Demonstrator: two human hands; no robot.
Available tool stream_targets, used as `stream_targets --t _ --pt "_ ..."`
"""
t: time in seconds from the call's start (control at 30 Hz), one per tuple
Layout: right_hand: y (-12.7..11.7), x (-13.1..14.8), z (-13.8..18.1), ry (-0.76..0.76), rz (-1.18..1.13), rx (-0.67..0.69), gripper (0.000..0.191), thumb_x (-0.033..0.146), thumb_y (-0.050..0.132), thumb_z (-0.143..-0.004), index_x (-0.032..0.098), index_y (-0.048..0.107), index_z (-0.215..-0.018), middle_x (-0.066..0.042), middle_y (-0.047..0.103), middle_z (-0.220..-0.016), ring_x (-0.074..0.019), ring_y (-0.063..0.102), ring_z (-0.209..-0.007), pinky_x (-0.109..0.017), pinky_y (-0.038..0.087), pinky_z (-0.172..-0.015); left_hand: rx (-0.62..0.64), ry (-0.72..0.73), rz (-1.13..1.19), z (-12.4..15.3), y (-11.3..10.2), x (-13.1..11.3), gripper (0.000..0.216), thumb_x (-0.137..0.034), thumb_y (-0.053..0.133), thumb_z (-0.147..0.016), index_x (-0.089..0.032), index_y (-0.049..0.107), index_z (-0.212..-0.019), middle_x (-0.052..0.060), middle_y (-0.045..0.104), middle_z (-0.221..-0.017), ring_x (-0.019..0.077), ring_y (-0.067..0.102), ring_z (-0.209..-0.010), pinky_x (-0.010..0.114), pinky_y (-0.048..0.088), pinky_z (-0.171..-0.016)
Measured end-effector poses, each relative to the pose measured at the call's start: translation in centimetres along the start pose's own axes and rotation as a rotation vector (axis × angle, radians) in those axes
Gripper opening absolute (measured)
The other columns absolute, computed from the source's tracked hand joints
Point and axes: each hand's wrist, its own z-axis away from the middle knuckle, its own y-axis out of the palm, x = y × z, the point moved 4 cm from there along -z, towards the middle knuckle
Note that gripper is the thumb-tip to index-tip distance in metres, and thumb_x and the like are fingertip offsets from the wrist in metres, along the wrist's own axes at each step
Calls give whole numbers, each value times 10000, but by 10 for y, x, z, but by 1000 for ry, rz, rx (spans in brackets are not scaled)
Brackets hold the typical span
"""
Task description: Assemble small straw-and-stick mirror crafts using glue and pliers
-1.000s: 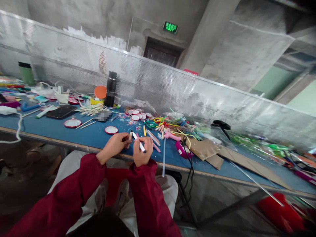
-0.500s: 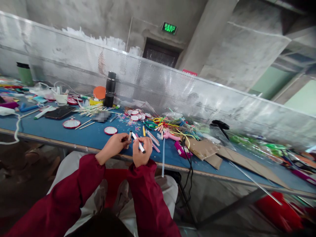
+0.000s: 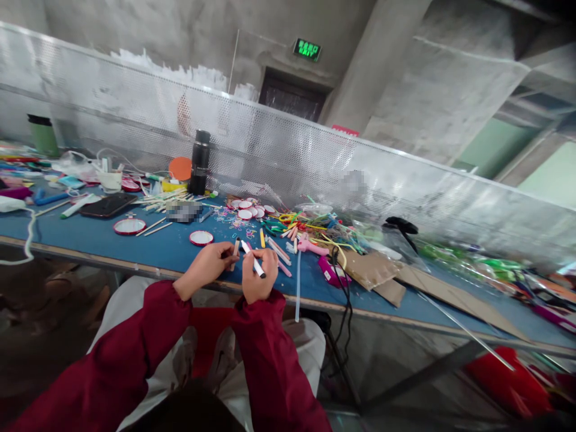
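My right hand (image 3: 257, 277) grips a white marker pen (image 3: 253, 260) with a dark end, held slantwise over the front edge of the blue table (image 3: 135, 243). My left hand (image 3: 207, 264) sits just left of it, its fingers pinched on a short tan stick (image 3: 236, 246) close to the marker's tip. Both sleeves are dark red. A little beyond my hands lie several loose coloured sticks and pens (image 3: 279, 249).
Round red-rimmed discs (image 3: 201, 237) and a dark tablet (image 3: 109, 205) lie to the left. A black flask (image 3: 199, 162) stands by the perforated metal screen (image 3: 288, 153). Cardboard pieces (image 3: 373, 270), a black cable (image 3: 342, 288) and a heap of coloured cords (image 3: 315, 228) fill the right side.
My hands and the marker have hardly shifted. The view has drifted slightly.
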Motion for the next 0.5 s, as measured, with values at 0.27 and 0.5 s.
stream_targets --t 0.27,0.5 --pt "0 1 0 -14 -3 33 109 206 569 -872 223 555 -765 -6 655 -729 -188 577 -753 -383 460 -828 -4 5 23 1 0 -2 203 -379 602 -862 -185 645 -820 -12 639 -653 148 550 -583 258 372 -565" --pt "0 1 0 -2 -6 38 105 207 567 -867 221 550 -765 -2 650 -733 -186 584 -767 -370 455 -828 -4 1 15 1 0 -1 215 -391 608 -860 -181 649 -834 -4 660 -685 146 550 -588 254 372 -564"
